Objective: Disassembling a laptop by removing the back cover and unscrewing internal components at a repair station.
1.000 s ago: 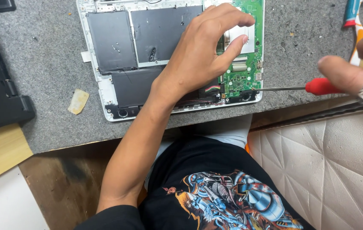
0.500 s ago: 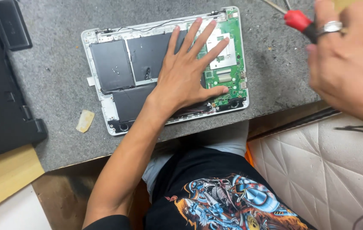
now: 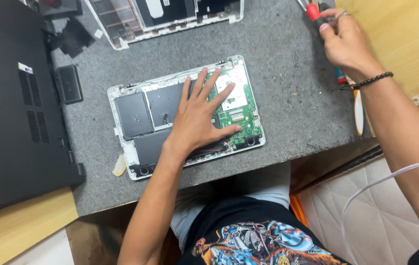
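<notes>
While the left hand (image 3: 197,120) lies flat, fingers spread, on the opened white laptop (image 3: 136,118), the right hand (image 3: 347,41) grips a red-handled screwdriver (image 3: 313,11) above the grey tabletop (image 3: 288,73).

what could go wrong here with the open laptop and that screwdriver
The left hand lies flat on the open laptop, fingers over the green board; pressing there might flex or harm parts. The right hand grips a red screwdriver at the mat's far edge, where its tip could perhaps snag other tools.
</notes>
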